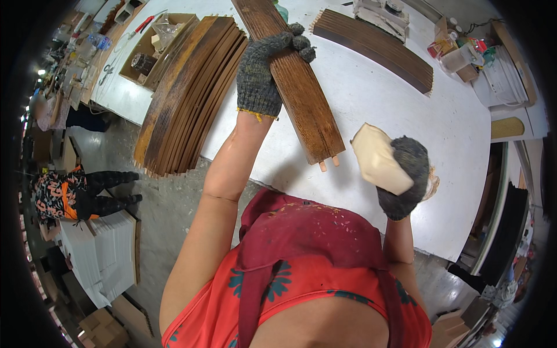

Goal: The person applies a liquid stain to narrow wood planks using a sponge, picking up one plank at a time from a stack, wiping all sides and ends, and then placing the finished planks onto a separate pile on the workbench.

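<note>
In a dark grey knit glove, my left hand [264, 69] is wrapped round a curved brown wooden slat [304, 101], holding it up over the white table [243, 153]. Two light dowel pegs [329, 163] stick out of the slat's near end. My right hand [411, 171], gloved alike, grips a cream-coloured pad [380, 159], perhaps folded cloth or foam, a short way right of the slat and apart from it. On the left of the table a row of similar curved brown slats [191, 98] stands side by side. More slats [374, 49] lie together at the far right.
A cardboard box [156, 52] with a dark jar and plastic bag sits at the far left, near scissors [105, 72] and a red-handled tool [144, 24]. Containers [461, 58] crowd the right edge. Two people work off to the left, one beside stacked white panels [98, 255].
</note>
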The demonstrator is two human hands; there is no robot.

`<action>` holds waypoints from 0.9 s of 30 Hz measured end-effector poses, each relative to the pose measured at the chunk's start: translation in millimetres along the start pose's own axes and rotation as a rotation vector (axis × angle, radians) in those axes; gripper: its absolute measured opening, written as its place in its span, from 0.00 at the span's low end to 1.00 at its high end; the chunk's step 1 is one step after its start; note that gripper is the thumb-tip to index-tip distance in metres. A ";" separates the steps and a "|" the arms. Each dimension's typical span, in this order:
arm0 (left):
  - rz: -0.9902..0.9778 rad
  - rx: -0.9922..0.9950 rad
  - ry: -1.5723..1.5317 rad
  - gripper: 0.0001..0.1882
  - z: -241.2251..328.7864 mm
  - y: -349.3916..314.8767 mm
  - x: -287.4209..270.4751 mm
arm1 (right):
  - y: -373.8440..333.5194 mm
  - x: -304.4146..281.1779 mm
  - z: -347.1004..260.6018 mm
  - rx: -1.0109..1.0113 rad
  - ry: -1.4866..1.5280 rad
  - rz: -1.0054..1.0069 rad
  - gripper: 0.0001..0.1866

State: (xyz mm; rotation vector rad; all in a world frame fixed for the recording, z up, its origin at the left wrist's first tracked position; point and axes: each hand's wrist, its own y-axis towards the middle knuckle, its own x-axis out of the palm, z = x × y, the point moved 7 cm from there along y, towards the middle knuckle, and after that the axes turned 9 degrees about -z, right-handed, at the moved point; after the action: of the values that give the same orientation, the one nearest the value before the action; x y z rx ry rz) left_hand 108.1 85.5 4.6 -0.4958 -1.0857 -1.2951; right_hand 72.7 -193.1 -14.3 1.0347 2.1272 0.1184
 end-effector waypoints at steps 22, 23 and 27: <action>-0.069 0.023 -0.132 0.17 6.0 -0.4 17.2 | 25.5 -17.2 -33.6 -0.221 -0.385 0.038 0.19; -0.072 -0.002 -0.223 0.17 5.9 -1.1 21.2 | 23.8 -20.2 -21.1 -0.115 -0.326 0.073 0.19; -0.104 0.086 -0.214 0.16 8.9 -2.7 29.9 | 21.9 -27.0 -3.0 0.154 0.129 0.286 0.19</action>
State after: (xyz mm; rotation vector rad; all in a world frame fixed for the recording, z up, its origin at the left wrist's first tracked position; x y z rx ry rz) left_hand 99.6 76.7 33.4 -0.5281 -1.3552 -1.3007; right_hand 95.2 -196.9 12.2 1.4556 2.1162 0.1645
